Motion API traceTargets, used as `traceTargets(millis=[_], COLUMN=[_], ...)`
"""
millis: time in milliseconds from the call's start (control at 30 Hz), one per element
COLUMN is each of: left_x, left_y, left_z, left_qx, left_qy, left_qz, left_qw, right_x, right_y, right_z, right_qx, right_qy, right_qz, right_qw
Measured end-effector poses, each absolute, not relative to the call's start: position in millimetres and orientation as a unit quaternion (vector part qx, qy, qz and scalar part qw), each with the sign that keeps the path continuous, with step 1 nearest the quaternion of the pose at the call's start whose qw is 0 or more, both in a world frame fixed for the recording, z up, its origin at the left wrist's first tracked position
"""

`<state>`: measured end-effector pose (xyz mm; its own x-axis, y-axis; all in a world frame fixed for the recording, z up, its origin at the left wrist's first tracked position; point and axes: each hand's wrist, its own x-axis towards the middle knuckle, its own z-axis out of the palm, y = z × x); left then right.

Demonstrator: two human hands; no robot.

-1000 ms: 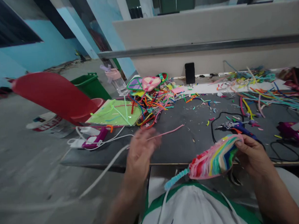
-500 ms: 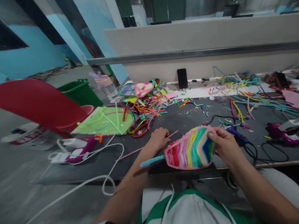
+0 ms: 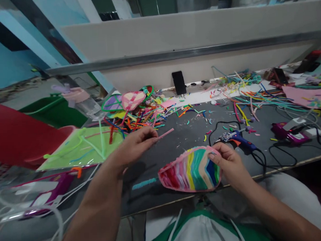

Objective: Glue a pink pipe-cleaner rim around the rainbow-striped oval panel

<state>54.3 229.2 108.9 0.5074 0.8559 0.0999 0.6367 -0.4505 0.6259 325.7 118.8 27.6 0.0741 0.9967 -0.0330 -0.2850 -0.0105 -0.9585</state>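
Observation:
Pinched between thumb and fingers of my right hand (image 3: 227, 164) is the wide end of a striped pipe-cleaner piece (image 3: 196, 170). Its bands run from red through pink, yellow and teal to navy and green, inside a pink border. A light-blue fuzzy stem (image 3: 144, 183) sticks out of its narrow left end. My left hand (image 3: 137, 142), raised over the table, grips a pink pipe cleaner (image 3: 166, 133) whose tip points right. Beyond my right hand lies a blue glue gun (image 3: 241, 141) on its side.
A heap of coloured pipe cleaners (image 3: 147, 117) lies at the back left, by a green sheet (image 3: 82, 151). A black phone (image 3: 179, 83) leans on the partition. Purple power strips (image 3: 289, 133) with cables sit at both sides. A clear bottle (image 3: 83, 102) stands at the left.
My left hand has lifted the pink pipe cleaner off the table. The view has turned right and tilted. My right hand keeps its hold on the striped piece.

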Motion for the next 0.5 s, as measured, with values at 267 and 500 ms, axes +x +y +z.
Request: traceTargets(millis=[267, 500], left_x=[108, 112], left_y=[174, 158], left_z=[143, 149], left_qx=[0.871, 0.888], left_qy=[0.348, 0.346], left_qz=[0.213, 0.185], left_qw=[0.273, 0.241], right_x=[319, 316], right_y=[100, 83], right_z=[27, 15], right_qx=[-0.531, -0.492], right_qy=[-0.475, -0.561], right_qz=[0.390, 0.266], right_qw=[0.584, 0.610])
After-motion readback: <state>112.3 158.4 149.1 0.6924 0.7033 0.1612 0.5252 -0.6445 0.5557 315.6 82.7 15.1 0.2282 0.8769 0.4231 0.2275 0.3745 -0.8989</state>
